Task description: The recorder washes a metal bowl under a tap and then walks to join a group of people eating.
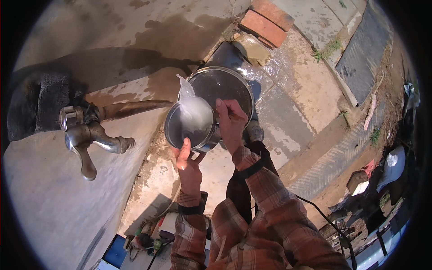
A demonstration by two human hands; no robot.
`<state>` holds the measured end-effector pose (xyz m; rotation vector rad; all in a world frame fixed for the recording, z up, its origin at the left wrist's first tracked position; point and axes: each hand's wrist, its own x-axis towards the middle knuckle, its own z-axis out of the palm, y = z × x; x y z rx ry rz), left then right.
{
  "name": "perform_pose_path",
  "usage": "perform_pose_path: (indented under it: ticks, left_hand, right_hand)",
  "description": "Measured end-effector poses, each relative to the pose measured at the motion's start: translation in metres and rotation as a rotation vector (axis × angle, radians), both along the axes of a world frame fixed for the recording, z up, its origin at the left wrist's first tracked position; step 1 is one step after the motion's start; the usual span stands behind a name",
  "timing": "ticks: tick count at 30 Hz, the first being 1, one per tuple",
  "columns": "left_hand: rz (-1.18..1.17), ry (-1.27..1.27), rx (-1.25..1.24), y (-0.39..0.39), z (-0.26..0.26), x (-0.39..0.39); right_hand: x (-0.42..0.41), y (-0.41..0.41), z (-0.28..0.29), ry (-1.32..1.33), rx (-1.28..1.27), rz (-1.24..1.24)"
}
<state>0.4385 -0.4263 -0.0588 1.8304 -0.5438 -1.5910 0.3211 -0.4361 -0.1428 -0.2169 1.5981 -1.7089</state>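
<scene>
My left hand (189, 170) grips a small round metal pot (171, 130) from its near side, thumb over the rim and fingers beneath. A whitish translucent mass (195, 116) fills part of the pot's mouth, and its thin tip sticks out past the far rim. Whether it is splashing water or clear plastic I cannot tell. My right hand (233, 123) is just right of the pot, fingers curled and thumb raised; whether it pinches anything is unclear. Below and beyond both lies a wide metal vessel (222, 84) with a dark inside and a shiny rim, partly covered by the pot.
A metal tap (101, 136) on a pipe juts from the pale wall (60, 189) at left. Two bricks (266, 22) and a stone (253, 49) lie beyond the vessel on wet paving. Ridged dark mats (364, 57) lie right; clutter (152, 236) sits bottom left.
</scene>
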Motion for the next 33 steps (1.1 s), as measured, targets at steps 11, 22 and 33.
perform_pose_path:
  ticks: [11,22,33]
  left_hand:
    - [0.332,0.446,0.13,-0.03,-0.049,0.014]
    - [0.188,0.272,0.165,0.014,-0.062,0.045]
    - [0.274,0.165,0.089,-0.016,-0.015,0.017]
  right_hand:
    - [0.031,0.037,0.022,0.522,-0.175,0.323]
    - [-0.006,-0.004,0.011,0.126,-0.207,0.296]
    - [0.004,0.014,-0.035,-0.124,-0.005,0.401]
